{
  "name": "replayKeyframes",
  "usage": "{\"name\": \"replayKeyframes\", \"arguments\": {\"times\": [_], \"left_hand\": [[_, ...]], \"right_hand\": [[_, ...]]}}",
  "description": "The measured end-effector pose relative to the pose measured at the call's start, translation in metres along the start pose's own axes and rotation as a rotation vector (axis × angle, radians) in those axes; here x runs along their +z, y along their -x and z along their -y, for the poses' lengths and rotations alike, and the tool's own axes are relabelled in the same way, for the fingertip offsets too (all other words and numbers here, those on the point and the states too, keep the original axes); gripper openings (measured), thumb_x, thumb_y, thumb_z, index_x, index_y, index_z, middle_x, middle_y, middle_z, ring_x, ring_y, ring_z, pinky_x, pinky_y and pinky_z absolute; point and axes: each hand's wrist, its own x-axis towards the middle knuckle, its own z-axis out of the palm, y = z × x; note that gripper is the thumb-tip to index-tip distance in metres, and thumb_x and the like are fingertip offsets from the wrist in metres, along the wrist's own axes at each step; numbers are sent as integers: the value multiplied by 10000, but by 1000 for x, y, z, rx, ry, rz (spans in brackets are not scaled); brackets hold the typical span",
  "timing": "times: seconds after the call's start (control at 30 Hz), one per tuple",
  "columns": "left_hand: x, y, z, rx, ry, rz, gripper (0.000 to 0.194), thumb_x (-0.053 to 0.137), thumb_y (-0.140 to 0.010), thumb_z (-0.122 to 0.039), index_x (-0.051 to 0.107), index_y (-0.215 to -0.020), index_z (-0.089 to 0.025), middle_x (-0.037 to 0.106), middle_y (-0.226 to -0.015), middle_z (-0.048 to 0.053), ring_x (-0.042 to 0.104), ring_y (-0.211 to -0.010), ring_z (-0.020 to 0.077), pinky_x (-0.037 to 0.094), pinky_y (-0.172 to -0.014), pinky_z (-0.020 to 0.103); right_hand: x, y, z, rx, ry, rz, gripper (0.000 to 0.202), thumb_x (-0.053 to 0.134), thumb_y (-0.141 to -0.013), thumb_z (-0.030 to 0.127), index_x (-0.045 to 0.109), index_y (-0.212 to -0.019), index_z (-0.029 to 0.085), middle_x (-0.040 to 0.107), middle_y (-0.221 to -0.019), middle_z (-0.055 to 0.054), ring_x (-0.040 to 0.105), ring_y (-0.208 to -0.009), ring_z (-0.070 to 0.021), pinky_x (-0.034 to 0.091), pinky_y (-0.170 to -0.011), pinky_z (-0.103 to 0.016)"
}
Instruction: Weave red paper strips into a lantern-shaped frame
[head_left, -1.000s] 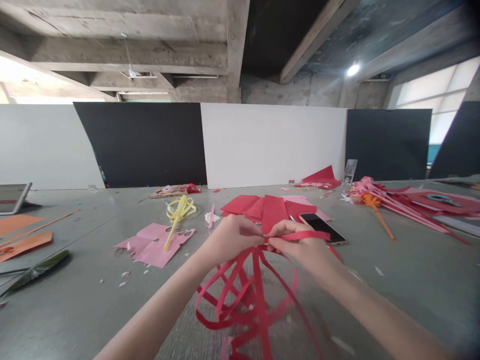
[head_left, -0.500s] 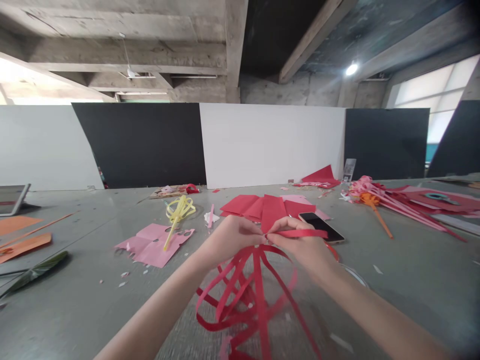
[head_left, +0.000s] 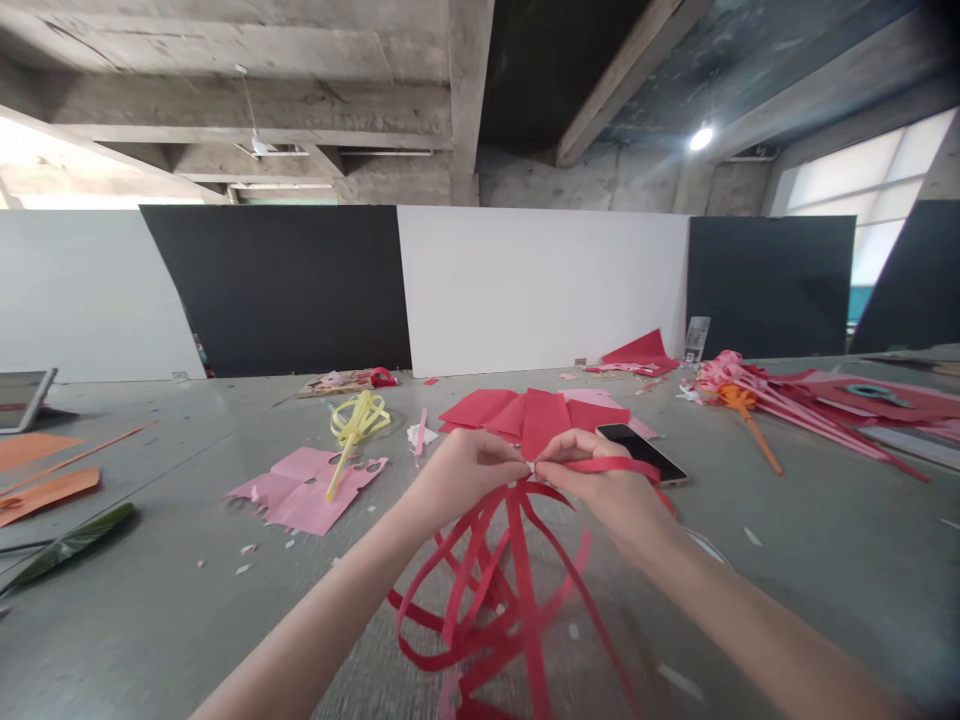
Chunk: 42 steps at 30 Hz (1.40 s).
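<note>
Both hands meet at the top of a bunch of red paper strips (head_left: pixel 517 560), which hangs and curls in loops toward the table's near side. My left hand (head_left: pixel 476 470) pinches the gathered point between thumb and fingertips. Close beside it, my right hand (head_left: pixel 592 470) is closed on one red paper strip (head_left: pixel 630 466), whose free length bends out to the right over the hand. A small pale bit shows between the fingertips; what it is I cannot tell. Just behind the hands lie folded red paper sheets (head_left: pixel 495 412).
A phone (head_left: pixel 645 455) lies right of the hands. To the left are a yellow paper-strip flower (head_left: pixel 360 420) and cut pink paper (head_left: pixel 304 495). Pink paper flowers (head_left: pixel 727 372) and an orange one (head_left: pixel 739 400) lie at right. Orange paper (head_left: pixel 52 495) and a leaf (head_left: pixel 82 540) sit far left.
The hands keep their pinch at the gathered point, with the fingertips shifted only slightly. The hanging red loops have swung a little.
</note>
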Motion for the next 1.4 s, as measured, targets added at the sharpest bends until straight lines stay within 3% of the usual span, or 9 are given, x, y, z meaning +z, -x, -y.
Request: {"name": "replayKeyframes", "arguments": {"times": [0.17,0.47,0.9,1.23,1.4], "left_hand": [[8,5,-11,48,-217,-218,117,546,-683,-251,647,-672,-191,615,-724,8,541,-650,121,407,-616,244],[14,6,-15,112,-425,-265,178,499,-722,-192,675,-705,-220,577,-653,6,503,-591,117,378,-565,236],[10,5,-12,97,-367,-121,223,454,-709,-197,677,-694,-200,575,-664,15,489,-603,121,342,-569,238],[5,5,-10,75,-289,-11,244,432,-695,-211,674,-706,-183,577,-628,4,443,-540,103,294,-512,237],[5,4,-11,45,-303,-6,235,431,-694,-224,648,-629,-163,533,-569,-4,393,-511,94,275,-493,236]], "right_hand": [[1,-1,2,3,-32,-84,67,613,-674,223,548,-690,215,620,-706,16,604,-718,-136,466,-638,-233],[0,1,-2,-84,38,-54,70,601,-700,270,559,-725,220,639,-746,-1,615,-739,-150,494,-657,-256],[-2,1,3,-115,197,-8,48,577,-684,204,553,-725,211,657,-743,-14,629,-728,-168,509,-634,-275],[-3,1,2,-104,236,17,64,590,-682,239,562,-732,211,655,-750,-15,621,-725,-159,499,-626,-257],[-4,0,2,-110,247,13,54,588,-678,226,566,-725,212,658,-740,-15,625,-721,-165,499,-621,-263]]}}
